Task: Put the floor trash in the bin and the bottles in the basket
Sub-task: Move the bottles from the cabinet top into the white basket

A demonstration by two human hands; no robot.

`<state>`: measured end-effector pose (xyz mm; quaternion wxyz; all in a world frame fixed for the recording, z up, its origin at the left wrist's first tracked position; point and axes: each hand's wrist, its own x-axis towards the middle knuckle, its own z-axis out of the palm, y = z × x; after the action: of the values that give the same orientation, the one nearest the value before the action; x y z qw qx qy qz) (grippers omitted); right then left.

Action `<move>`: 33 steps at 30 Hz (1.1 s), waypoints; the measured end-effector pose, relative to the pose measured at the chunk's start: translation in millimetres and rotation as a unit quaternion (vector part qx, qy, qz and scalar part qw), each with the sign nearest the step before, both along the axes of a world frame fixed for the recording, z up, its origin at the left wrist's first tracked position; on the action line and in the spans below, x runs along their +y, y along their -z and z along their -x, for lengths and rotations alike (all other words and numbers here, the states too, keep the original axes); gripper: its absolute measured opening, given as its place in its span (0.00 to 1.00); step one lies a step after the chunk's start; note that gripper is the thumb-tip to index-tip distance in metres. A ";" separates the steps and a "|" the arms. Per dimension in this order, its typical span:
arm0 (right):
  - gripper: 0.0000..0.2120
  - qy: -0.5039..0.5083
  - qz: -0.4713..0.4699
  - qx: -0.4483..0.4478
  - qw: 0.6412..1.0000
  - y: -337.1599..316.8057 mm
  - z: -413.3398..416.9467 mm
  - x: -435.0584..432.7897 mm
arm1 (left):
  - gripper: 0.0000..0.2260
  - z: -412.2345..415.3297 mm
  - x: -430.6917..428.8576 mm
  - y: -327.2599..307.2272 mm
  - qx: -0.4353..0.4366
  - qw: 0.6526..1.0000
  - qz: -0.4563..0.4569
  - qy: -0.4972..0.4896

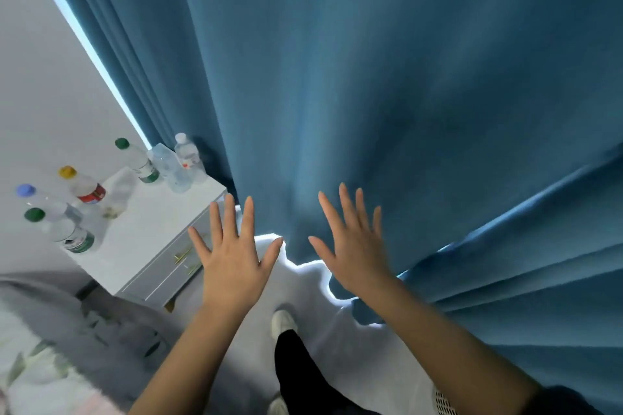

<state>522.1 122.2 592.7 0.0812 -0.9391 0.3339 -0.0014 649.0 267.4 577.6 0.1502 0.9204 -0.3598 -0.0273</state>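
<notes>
Several plastic bottles stand on a white nightstand (148,239) at the left: a green-capped bottle (138,160), a yellow-capped bottle with a red label (84,187), a blue-capped bottle (43,200), another green-capped bottle (64,231), and two clear bottles (188,158) at the back corner. My left hand (232,259) is spread flat with straight fingers, held in the air beside the nightstand's front corner. My right hand (354,246) is spread the same way in front of the curtain. Neither hand holds anything. No bin, basket or floor trash is in view.
A tall blue curtain (404,94) fills the upper and right part of the view, its hem pooling on the pale floor (371,364). A grey bed cover (67,330) lies at the lower left. My leg and white shoe (285,322) stand on the floor below my hands.
</notes>
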 end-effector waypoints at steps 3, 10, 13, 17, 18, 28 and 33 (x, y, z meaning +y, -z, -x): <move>0.34 -0.041 -0.004 0.012 0.999 15.2 -48.7 -4.3 | 0.36 -38.9 4.8 9.4 0.000 0.999 -0.012 -0.036; 0.33 -0.167 -0.015 0.029 0.985 31.3 -187.9 -19.4 | 0.37 -137.2 17.5 27.6 0.010 0.989 -0.058 -0.137; 0.33 -0.227 -0.011 0.038 0.973 31.8 -244.8 -22.5 | 0.36 -175.8 26.4 34.8 0.006 0.981 -0.069 -0.180; 0.33 -0.264 -0.020 0.060 0.962 38.1 -304.7 -14.4 | 0.37 -215.4 47.6 47.9 0.033 0.968 -0.091 -0.233; 0.34 -0.271 -0.025 0.065 0.960 41.5 -317.9 -10.7 | 0.37 -225.1 54.9 52.5 0.037 0.964 -0.096 -0.243; 0.34 -0.255 -0.043 0.112 0.959 83.9 -445.9 27.0 | 0.34 -352.1 129.2 88.7 0.099 0.943 -0.123 -0.293; 0.31 -0.187 -0.092 0.138 0.968 106.1 -501.5 37.0 | 0.35 -413.3 166.0 104.9 0.149 0.928 -0.110 -0.323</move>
<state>1023.6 159.2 486.7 0.1193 -0.9644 0.1590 0.1746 1062.4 433.4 472.7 0.1004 0.9830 -0.0112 -0.1535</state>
